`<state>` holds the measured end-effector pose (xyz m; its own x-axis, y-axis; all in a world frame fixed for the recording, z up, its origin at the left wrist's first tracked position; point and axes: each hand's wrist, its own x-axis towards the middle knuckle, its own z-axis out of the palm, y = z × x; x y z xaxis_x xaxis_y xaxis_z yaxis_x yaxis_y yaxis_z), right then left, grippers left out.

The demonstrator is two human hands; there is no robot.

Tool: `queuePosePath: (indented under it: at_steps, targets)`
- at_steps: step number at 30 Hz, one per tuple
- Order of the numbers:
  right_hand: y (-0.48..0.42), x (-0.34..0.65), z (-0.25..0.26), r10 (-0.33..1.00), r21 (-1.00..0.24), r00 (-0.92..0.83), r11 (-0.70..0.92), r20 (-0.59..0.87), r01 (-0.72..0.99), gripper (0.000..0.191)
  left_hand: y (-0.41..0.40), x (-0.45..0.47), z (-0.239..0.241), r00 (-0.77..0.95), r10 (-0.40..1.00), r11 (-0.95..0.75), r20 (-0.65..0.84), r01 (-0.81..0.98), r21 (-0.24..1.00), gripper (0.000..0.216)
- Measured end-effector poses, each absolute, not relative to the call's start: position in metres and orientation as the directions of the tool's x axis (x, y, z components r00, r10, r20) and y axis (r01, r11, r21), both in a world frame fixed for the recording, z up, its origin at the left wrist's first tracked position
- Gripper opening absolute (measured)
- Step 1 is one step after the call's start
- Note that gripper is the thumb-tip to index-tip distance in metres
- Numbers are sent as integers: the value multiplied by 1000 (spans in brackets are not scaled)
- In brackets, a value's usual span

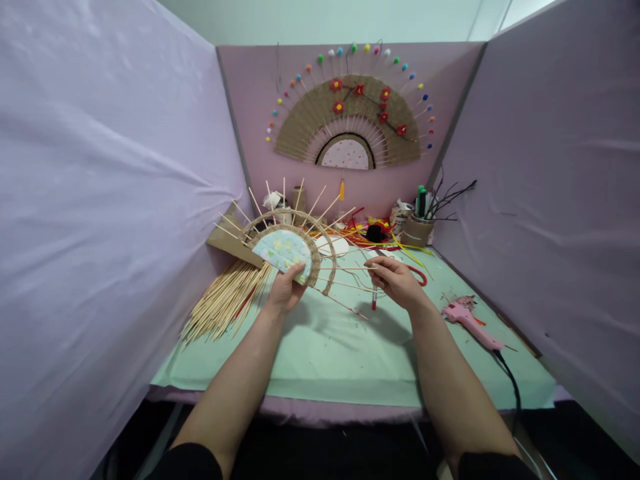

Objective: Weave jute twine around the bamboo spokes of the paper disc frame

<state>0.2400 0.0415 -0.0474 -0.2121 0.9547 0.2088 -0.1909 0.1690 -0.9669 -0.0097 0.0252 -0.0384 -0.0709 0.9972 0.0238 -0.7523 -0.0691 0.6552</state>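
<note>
My left hand (286,288) grips the lower edge of a half-made fan (287,247), a half-round of pale patterned paper ringed with woven twine, with thin wooden sticks fanning out from it. It is held tilted above the green mat (340,347). My right hand (395,279) is closed in a pinch on a thin wooden stick (350,268) that reaches left toward the fan, and a red-tipped pen-like tool (373,300) hangs below its fingers.
A bundle of wooden sticks (225,303) lies at the left. A pink glue gun (470,321) with a black cord lies at the right. A cup of pens and twigs (419,223) and coloured strips stand at the back. A finished fan (350,120) hangs on the pink back wall.
</note>
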Motion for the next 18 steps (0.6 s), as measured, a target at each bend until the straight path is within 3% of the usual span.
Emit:
queuePosePath:
  at_steps: [3, 10, 18]
  targets:
    - [36, 232, -49, 945, -969, -280, 107, 169, -222, 29, 24, -9, -39, -45, 997, -71, 56, -744, 665, 59]
    - [15, 209, -40, 817, -999, -577, 32, 4, 39, 33, 23, -2, -46, 2, 998, -43, 65, -731, 680, 61]
    - [21, 205, -48, 858, -997, -508, 81, 70, 0, 31, 19, 5, -44, 203, 973, 68, 107, -701, 710, 57]
